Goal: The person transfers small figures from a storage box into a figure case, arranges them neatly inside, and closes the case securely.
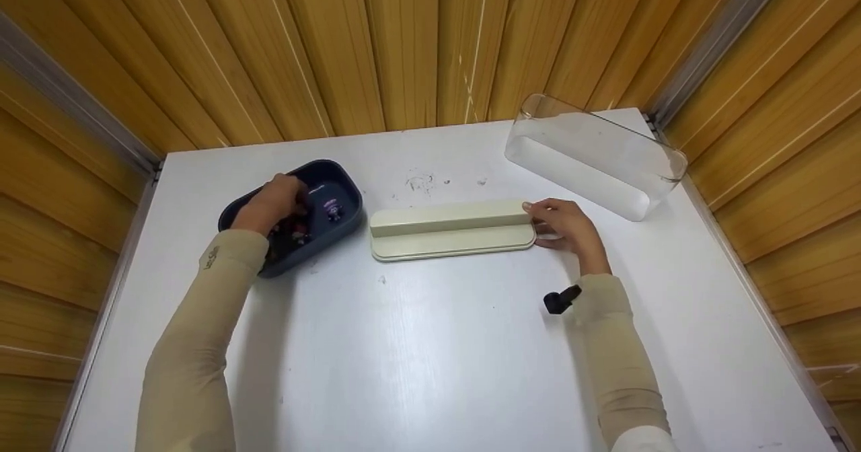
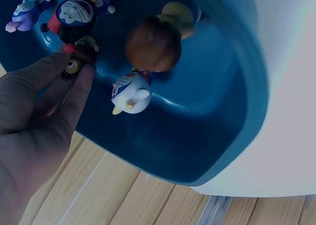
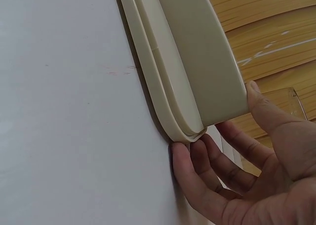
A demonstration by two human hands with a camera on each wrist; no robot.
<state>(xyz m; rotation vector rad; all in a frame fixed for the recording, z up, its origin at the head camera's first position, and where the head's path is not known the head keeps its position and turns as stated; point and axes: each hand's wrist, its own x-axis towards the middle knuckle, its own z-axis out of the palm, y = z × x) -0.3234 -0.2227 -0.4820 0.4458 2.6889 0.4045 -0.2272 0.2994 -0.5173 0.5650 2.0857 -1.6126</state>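
Note:
My left hand (image 1: 272,202) reaches into a dark blue bin (image 1: 346,200). In the left wrist view its thumb and fingers pinch a small dark brown figurine (image 2: 85,54). Around it in the bin lie a white cat-like figurine (image 2: 132,92), a brown-haired figurine (image 2: 154,44), a red-caped figurine (image 2: 75,13) and a purple figurine (image 2: 23,16). My right hand (image 1: 565,223) grips the right end of a long cream stepped base (image 1: 451,238), thumb on the raised step and fingers curled at the lower rim. The base's steps bear nothing.
A clear, long box-shaped cover (image 1: 592,156) stands at the back right of the white table (image 1: 417,358). Wood-look panels (image 1: 403,48) rise behind and at both sides. A black strap-like piece (image 1: 562,300) sticks out from the right sleeve.

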